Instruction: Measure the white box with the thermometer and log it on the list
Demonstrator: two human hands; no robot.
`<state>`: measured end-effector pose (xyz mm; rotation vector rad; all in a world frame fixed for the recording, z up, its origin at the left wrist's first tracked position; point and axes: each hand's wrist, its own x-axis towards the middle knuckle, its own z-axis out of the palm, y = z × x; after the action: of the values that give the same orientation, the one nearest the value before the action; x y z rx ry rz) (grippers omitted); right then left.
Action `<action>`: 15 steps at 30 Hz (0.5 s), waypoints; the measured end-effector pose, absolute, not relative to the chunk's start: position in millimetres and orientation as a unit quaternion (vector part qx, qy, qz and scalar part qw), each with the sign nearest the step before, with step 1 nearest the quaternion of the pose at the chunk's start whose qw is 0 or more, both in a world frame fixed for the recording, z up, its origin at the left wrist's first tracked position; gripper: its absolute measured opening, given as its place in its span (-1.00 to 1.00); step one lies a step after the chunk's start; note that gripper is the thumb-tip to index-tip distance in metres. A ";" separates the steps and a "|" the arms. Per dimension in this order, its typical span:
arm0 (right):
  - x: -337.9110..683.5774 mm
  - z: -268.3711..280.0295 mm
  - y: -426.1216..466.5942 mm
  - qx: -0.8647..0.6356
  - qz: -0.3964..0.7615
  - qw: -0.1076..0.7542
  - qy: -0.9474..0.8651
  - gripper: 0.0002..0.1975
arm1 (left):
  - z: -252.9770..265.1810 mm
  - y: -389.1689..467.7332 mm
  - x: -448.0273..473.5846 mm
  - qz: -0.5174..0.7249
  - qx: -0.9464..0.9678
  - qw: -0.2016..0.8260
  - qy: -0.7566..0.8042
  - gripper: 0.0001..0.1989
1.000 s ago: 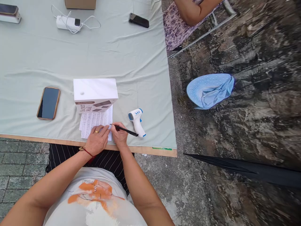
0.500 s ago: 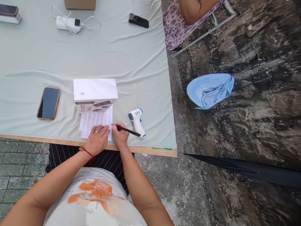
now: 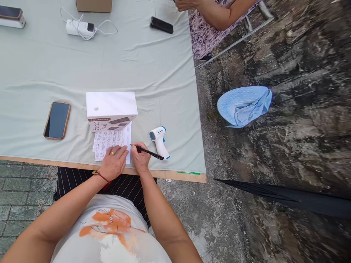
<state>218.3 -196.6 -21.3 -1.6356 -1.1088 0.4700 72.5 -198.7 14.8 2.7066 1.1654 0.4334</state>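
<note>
My left hand lies flat on the lower part of the paper sheets, which carry dense rows of small writing. A ring and a red cord bracelet show on it. In my right hand is a black pen, gripped near its tip, with the tip at the right edge of the paper. Behind the sheets stands a white box, covering their far end. A white and blue infrared thermometer lies just right of my right hand.
A phone in a brown case lies at left. Farther back are a white device with a cable, a black object and a cardboard box. Another person's arm reaches in at top right. A blue hat is beyond the table's right edge.
The other person's forearm and hand have come into view at the top, over the table's far right edge. My hands, the pen and the paper look the same.
</note>
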 end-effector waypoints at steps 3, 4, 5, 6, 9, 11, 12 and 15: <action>229.8 -22.8 -197.0 -0.676 0.152 0.515 -0.505 -0.84 | 15.0 -198.8 72.0 0.142 0.907 0.082 0.389 -0.65; 236.2 -23.2 -196.3 -0.669 0.137 0.502 -0.530 -0.81 | 15.0 -198.6 71.9 0.142 0.907 0.082 0.389 -0.65; 243.3 -23.5 -195.0 -0.660 0.126 0.484 -0.560 -0.78 | 15.0 -198.4 71.8 0.143 0.906 0.082 0.389 -0.64; 250.7 -23.8 -193.1 -0.650 0.120 0.461 -0.591 -0.75 | 15.0 -197.9 71.8 0.145 0.906 0.082 0.389 -0.65; 269.1 -24.9 -184.0 -0.634 0.113 0.374 -0.667 -0.63 | 15.4 -195.8 71.8 0.158 0.903 0.089 0.390 -0.68; 274.6 -25.5 -176.7 -0.637 0.102 0.315 -0.697 -0.56 | 15.5 -194.5 71.5 0.169 0.897 0.110 0.394 -0.72; 275.2 -25.7 -173.5 -0.638 0.093 0.291 -0.707 -0.54 | 15.4 -194.2 70.8 0.175 0.892 0.127 0.396 -0.74; 273.8 -24.0 -169.5 -0.631 0.075 0.261 -0.727 -0.46 | 13.8 -193.7 64.8 0.217 0.866 0.192 0.407 -0.76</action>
<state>273.8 -169.5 -24.0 -1.7073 -1.9675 0.2023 64.8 -193.7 13.8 2.4325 1.1421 0.6091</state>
